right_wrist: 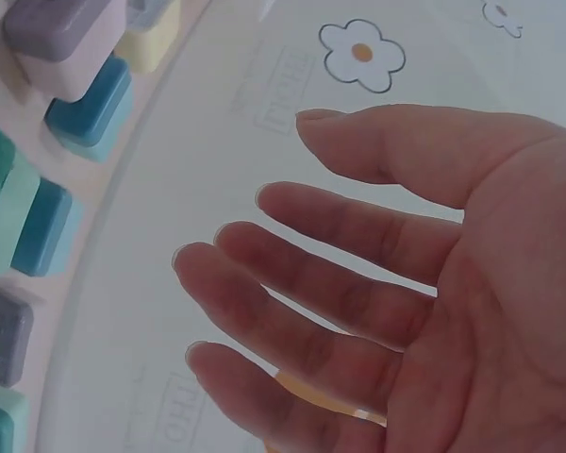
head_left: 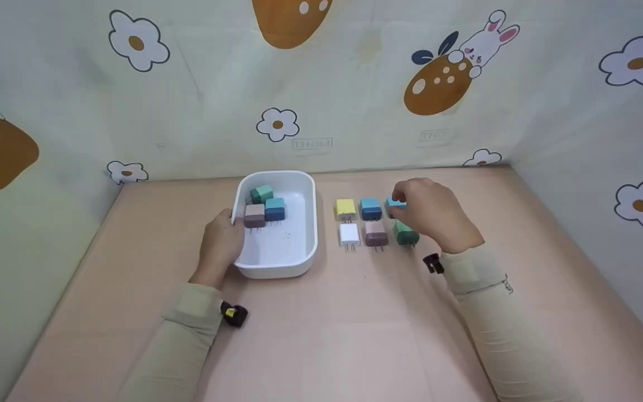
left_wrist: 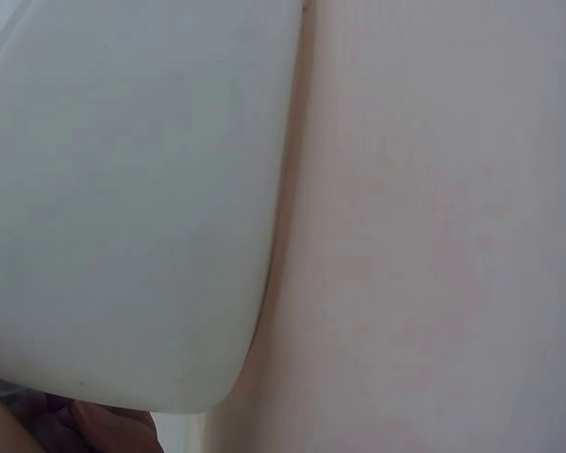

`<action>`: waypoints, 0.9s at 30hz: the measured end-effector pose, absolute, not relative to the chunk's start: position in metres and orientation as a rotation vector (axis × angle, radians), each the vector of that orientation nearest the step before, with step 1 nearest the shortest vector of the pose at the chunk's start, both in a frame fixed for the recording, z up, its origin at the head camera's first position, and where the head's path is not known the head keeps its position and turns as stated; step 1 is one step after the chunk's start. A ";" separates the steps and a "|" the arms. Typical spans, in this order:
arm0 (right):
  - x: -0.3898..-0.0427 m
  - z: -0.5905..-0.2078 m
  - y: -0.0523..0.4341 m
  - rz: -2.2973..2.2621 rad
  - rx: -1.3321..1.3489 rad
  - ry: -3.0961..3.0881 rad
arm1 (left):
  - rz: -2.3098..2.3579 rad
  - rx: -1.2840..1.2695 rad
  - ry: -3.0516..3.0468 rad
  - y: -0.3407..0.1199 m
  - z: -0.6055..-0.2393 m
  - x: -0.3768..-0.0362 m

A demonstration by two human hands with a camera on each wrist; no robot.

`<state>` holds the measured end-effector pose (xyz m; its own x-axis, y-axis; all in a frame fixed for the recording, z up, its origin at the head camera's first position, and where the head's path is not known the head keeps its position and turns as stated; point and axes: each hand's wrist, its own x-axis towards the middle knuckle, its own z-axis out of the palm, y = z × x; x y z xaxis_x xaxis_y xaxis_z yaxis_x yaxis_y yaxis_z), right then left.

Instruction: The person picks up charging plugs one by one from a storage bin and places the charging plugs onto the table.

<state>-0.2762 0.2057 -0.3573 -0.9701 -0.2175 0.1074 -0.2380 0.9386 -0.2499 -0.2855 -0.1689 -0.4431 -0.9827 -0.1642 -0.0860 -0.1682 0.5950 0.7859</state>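
My left hand grips the left wall of a white plastic tray. Inside it are a green plug adapter, a blue one and a mauve one. In the left wrist view the tray's wall covers most of that hand. My right hand hovers over the adapters at the right, fingers apart and holding nothing in the right wrist view. Under it, a blue adapter and a green adapter are partly hidden.
Also in two rows on the table are a yellow adapter, a blue-topped adapter, a white adapter and a mauve-and-pink adapter. The right wrist view also shows a grey adapter. A printed curtain stands behind.
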 end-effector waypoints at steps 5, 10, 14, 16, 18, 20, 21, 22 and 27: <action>-0.269 -0.354 0.197 0.412 0.388 -2.966 | 1.395 -0.292 2.780 -0.168 -0.443 -0.285; -0.264 -0.353 0.188 0.396 0.451 -2.932 | 1.408 -0.275 2.784 -0.168 -0.443 -0.285; -0.262 -0.357 0.180 0.367 0.474 -2.939 | 1.415 -0.269 2.783 -0.168 -0.443 -0.285; -0.261 -0.359 0.175 0.344 0.500 -2.938 | 1.420 -0.270 2.782 -0.167 -0.443 -0.285; -0.259 -0.361 0.169 0.326 0.536 -2.936 | 1.415 -0.272 2.790 -0.167 -0.443 -0.285; -0.257 -0.363 0.163 0.319 0.586 -2.928 | 1.408 -0.272 2.800 -0.168 -0.443 -0.286; -0.257 -0.365 0.160 0.311 0.610 -2.921 | 1.408 -0.272 2.803 -0.168 -0.443 -0.286; -0.256 -0.366 0.157 0.302 0.630 -2.915 | 1.406 -0.270 2.803 -0.168 -0.443 -0.286; -0.251 -0.373 0.137 0.279 0.730 -2.883 | 1.395 -0.270 2.805 -0.169 -0.442 -0.286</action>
